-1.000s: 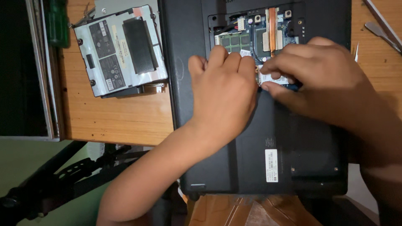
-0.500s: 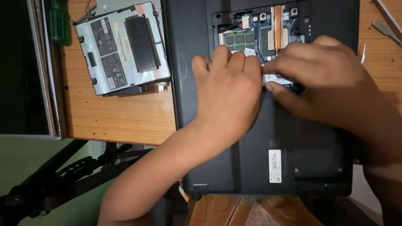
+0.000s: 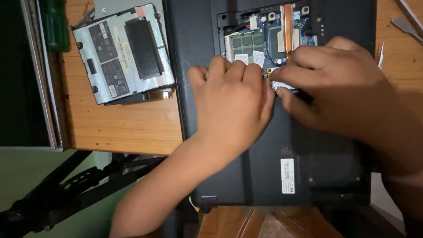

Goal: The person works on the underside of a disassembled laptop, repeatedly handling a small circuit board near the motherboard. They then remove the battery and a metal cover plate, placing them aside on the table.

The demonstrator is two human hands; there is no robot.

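Observation:
A black laptop lies upside down on the wooden desk, its service bay open at the top. The bay shows green memory modules and a copper heat pipe. My left hand rests palm down on the laptop's base, its fingertips curled at the bay's lower edge. My right hand reaches in from the right. Its thumb and forefinger pinch a small circuit card at the bay's lower edge, right beside my left forefinger. Most of the card is hidden under the fingers.
A removed drive in a silver bracket lies on the wooden desk left of the laptop. A green-handled screwdriver sits at the far left, metal tools at the top right. Dark stand legs are below the desk edge.
Both hands stay at the bay's lower edge. My right fingers have shifted slightly on the small card, and the view has drifted a little.

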